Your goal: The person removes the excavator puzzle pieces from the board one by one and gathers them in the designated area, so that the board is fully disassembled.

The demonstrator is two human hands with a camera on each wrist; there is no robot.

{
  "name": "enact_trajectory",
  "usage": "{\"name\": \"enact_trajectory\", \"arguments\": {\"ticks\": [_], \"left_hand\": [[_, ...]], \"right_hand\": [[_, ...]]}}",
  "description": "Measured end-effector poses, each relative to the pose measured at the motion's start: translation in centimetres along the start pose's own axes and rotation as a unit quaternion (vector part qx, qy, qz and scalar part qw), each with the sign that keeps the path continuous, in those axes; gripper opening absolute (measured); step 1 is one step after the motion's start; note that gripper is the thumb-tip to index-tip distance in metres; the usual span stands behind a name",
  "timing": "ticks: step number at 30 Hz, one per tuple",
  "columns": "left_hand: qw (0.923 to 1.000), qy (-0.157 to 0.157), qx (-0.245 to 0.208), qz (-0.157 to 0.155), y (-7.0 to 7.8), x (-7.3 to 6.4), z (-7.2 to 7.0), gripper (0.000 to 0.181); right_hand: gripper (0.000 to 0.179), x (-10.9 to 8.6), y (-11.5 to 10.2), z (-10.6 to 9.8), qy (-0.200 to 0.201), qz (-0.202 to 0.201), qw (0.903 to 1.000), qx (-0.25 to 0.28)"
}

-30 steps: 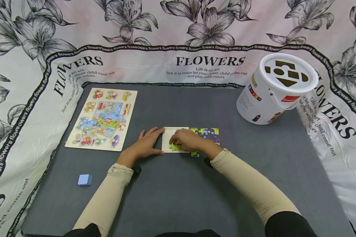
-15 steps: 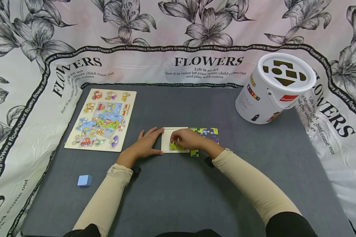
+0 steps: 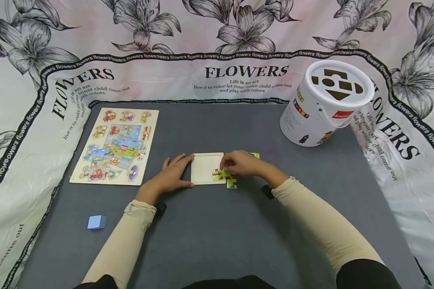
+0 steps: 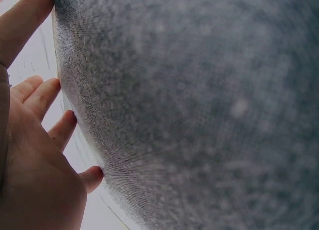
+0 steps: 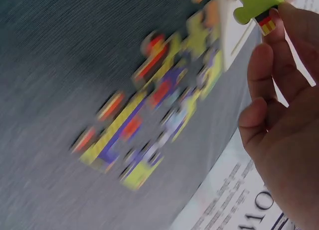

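A small wooden puzzle tray (image 3: 204, 165) with a raised rim lies mid-table, its bare base showing. My left hand (image 3: 169, 176) has its fingers spread, thumb and fingertips at the tray's left edge. Over the right edge, my right hand (image 3: 243, 163) pinches a green jigsaw piece (image 5: 260, 1) with a red and yellow patch, between thumb and fingers. Right of the tray, several joined puzzle pieces (image 5: 133, 121), green, purple and red, lie on the table, blurred in the right wrist view and mostly hidden by my right hand in the head view.
A large picture puzzle board (image 3: 149, 140) lies to the left, with loose pieces on it. Nearer me is a blue block (image 3: 96, 222). A white shape-sorter bucket (image 3: 311, 120) stands at the back right. A floral sheet (image 3: 159, 76) borders the grey table (image 3: 202, 237).
My right hand has moved right with the green jigsaw piece, from over the tray's middle to its right edge. The left hand stays at the tray's left edge. The head view has shifted slightly.
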State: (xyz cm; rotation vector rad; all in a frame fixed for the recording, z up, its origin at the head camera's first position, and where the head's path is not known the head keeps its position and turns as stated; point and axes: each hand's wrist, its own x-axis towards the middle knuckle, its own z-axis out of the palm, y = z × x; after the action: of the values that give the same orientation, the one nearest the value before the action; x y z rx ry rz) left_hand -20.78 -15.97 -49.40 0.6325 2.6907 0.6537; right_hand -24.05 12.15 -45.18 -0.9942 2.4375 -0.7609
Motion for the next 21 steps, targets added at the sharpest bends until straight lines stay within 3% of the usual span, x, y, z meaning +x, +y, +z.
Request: {"name": "enact_trajectory", "arguments": {"ticks": [9,21], "left_hand": [[0.9999,-0.003,0.009,-0.006,0.1,-0.1,-0.5,0.098],[0.9999,-0.012,0.004,-0.007,0.7,-0.2,-0.5,0.098]], "right_hand": [[0.009,-2.2,1.7,-0.5,-0.042,-0.015,0.9989,-0.011],[0.005,-3.6,2.0,-0.3,-0.056,0.024,0.9979,-0.02]]}}
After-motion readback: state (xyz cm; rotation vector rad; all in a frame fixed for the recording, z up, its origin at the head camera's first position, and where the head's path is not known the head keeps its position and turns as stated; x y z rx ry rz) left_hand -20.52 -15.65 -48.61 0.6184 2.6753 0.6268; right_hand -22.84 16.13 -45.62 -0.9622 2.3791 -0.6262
